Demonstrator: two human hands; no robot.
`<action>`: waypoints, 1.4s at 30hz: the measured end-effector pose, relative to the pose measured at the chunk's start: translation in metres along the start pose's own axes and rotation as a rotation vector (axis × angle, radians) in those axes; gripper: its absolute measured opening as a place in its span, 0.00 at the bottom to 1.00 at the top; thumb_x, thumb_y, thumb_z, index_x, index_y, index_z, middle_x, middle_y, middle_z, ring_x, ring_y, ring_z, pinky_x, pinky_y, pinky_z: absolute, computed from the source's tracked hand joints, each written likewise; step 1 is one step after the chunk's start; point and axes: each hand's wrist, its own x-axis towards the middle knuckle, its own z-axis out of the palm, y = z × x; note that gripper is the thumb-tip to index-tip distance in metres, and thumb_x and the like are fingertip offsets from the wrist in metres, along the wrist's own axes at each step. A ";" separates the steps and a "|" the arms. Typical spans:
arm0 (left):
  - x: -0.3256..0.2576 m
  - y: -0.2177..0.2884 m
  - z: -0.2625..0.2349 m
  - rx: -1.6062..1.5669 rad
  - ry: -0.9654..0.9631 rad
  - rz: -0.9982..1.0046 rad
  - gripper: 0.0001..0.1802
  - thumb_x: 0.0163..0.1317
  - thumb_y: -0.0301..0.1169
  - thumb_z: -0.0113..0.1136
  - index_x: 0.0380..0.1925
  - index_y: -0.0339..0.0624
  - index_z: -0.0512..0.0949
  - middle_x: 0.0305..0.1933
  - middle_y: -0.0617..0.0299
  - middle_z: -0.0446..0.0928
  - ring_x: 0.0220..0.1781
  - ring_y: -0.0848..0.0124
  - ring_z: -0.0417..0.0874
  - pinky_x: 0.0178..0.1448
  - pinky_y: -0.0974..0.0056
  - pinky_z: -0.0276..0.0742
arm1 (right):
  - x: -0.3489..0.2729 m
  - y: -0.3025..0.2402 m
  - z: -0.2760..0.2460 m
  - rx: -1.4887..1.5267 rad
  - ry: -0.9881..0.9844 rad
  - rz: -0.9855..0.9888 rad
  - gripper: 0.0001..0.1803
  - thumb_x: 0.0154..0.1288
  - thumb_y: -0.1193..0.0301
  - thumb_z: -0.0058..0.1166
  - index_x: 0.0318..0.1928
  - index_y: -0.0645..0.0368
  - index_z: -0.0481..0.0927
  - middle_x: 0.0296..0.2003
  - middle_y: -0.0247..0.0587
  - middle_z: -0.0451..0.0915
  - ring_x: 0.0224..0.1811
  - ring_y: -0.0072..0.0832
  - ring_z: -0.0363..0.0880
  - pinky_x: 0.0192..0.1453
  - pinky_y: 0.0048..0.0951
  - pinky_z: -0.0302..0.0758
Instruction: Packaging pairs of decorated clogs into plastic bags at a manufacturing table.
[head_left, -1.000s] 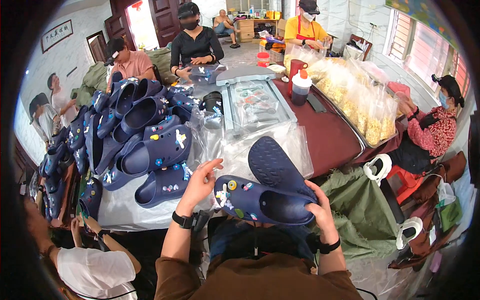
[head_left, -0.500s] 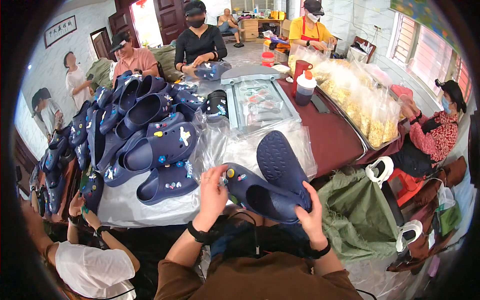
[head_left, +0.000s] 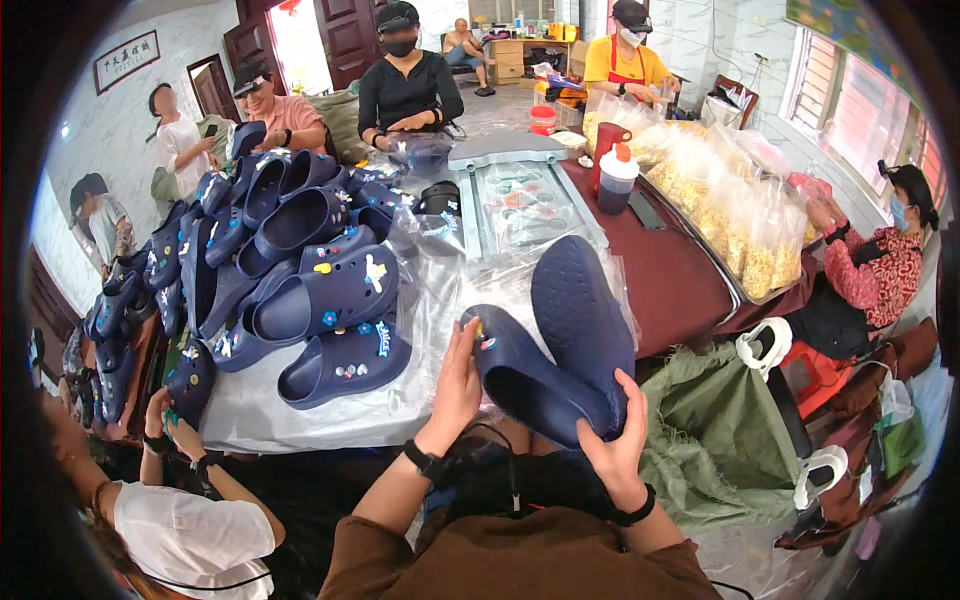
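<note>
Two navy clogs are up in your hands, sole to sole as a pair, just above the near edge of the table (head_left: 690, 290). Your left hand (head_left: 455, 385) is flat against the toe end of the lower clog (head_left: 530, 375), fingers stretched long and close together beside the small coloured charms there. Your right hand (head_left: 612, 440) has the heel end, thumb over the top and fingers curled underneath, a firm grasp. The upper clog (head_left: 580, 315) shows you its ridged sole, tilted away toward the clear tray (head_left: 520, 200). You've got a dark band on each wrist.

Left of you, a big pile of navy clogs (head_left: 290, 270) sits on clear plastic sheeting (head_left: 300, 410), many dotted with charms. At lower left a person in a white top (head_left: 190, 535) has both hands up at the pile. Beyond the tray stand a red bottle (head_left: 606, 150) and a white-capped cup (head_left: 617, 178), with bagged yellow goods (head_left: 740, 220) along the right.
</note>
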 end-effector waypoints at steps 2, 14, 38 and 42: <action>0.019 0.002 0.000 -0.029 -0.027 -0.011 0.39 0.58 0.08 0.38 0.72 0.41 0.67 0.74 0.43 0.67 0.81 0.51 0.59 0.82 0.56 0.53 | 0.001 -0.002 -0.005 -0.039 0.031 -0.049 0.41 0.46 0.72 0.69 0.66 0.60 0.72 0.48 0.50 0.74 0.50 0.45 0.76 0.59 0.41 0.73; 0.017 0.020 -0.022 0.181 -0.020 -0.045 0.47 0.43 0.07 0.38 0.67 0.48 0.74 0.64 0.46 0.79 0.65 0.44 0.78 0.67 0.52 0.72 | 0.005 0.035 0.014 0.116 0.159 0.025 0.40 0.51 0.76 0.67 0.67 0.64 0.69 0.58 0.50 0.72 0.61 0.42 0.72 0.69 0.41 0.66; 0.008 0.040 0.007 -0.481 -0.082 -0.127 0.47 0.46 0.04 0.30 0.68 0.41 0.71 0.79 0.55 0.63 0.82 0.60 0.58 0.82 0.53 0.56 | -0.001 0.041 0.021 0.195 0.262 -0.039 0.43 0.53 0.76 0.68 0.70 0.64 0.63 0.63 0.50 0.67 0.65 0.40 0.67 0.73 0.42 0.61; 0.011 0.012 0.000 -0.564 -0.119 -0.145 0.40 0.58 0.12 0.42 0.74 0.40 0.61 0.77 0.53 0.63 0.81 0.60 0.60 0.79 0.53 0.59 | 0.004 0.027 0.031 0.085 0.269 -0.118 0.45 0.46 0.70 0.74 0.65 0.65 0.67 0.51 0.50 0.69 0.54 0.43 0.72 0.61 0.43 0.70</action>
